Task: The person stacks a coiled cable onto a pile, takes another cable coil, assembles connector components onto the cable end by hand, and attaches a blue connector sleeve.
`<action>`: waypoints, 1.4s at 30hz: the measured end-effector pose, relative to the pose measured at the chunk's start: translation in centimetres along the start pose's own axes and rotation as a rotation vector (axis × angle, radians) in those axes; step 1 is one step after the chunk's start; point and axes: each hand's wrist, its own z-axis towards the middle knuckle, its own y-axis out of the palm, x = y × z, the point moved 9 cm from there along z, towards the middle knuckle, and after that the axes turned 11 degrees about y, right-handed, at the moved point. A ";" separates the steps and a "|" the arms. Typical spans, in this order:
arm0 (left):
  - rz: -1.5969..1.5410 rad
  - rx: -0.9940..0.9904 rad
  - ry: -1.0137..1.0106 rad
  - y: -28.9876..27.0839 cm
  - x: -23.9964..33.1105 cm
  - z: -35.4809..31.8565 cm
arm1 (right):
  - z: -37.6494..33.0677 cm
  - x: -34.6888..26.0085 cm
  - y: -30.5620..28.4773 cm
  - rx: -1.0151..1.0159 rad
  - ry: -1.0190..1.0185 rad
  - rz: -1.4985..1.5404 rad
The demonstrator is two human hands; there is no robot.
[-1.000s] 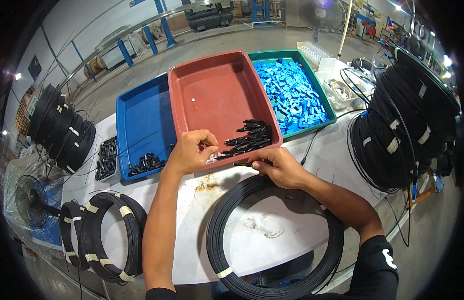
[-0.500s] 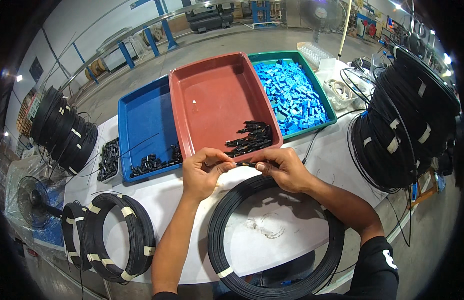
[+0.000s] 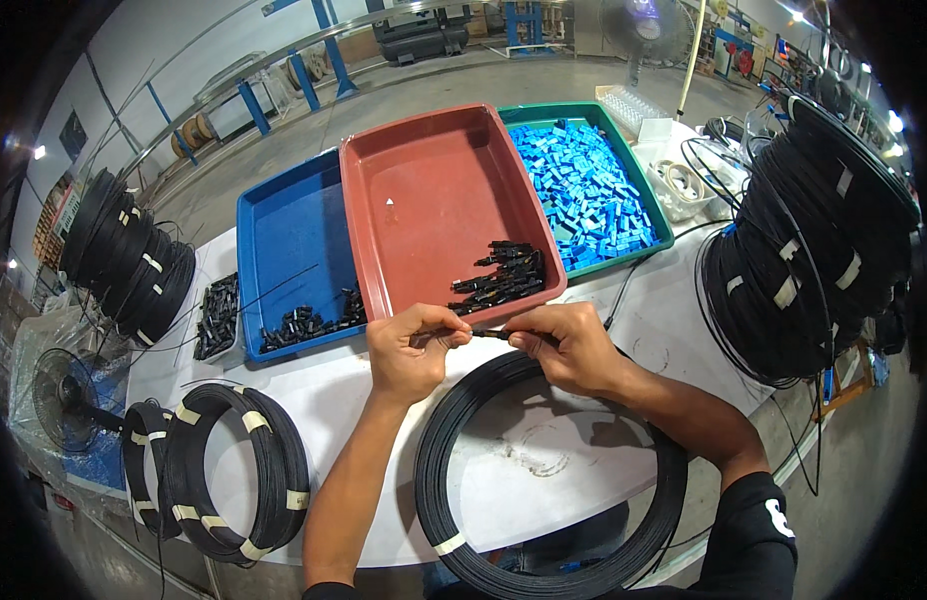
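Observation:
Between my two hands a slim black connector [image 3: 490,333] is held level, just in front of the red tray [image 3: 424,190]. My left hand [image 3: 408,355] pinches its left end with thumb and forefinger. The fingers of my right hand [image 3: 574,350] are closed on its right end and hide part of it. Similar black connectors [image 3: 504,272] lie piled in the near right corner of the red tray. Below my hands, a large coil of black cable [image 3: 439,455] lies at the table's near edge, under my right forearm.
A blue tray [image 3: 294,220] with short black parts [image 3: 309,327] stands left, beside a small bin of black pieces [image 3: 219,315]. The green tray [image 3: 656,205] holds blue clips [image 3: 584,190]. Cable coils stand front left [image 3: 234,470], far left [image 3: 134,265] and right [image 3: 794,240].
Both hands have shifted slightly nearer to me, still gripping the connector. My right fingers have closed further over its end. The trays and coils look the same.

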 end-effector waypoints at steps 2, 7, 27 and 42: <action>0.092 -0.026 0.065 -0.1 0.8 0.4 | -0.7 -1.5 0.0 0.076 -0.200 -0.141; 0.277 -0.197 0.164 1.0 2.7 1.1 | -0.5 -1.2 0.3 0.059 -0.177 -0.155; 0.536 -0.423 0.408 10.8 -1.4 10.8 | 2.3 8.9 -6.4 0.108 0.247 1.046; 0.757 -0.752 0.228 22.3 -9.3 13.3 | 0.1 13.7 -11.5 0.572 0.358 1.266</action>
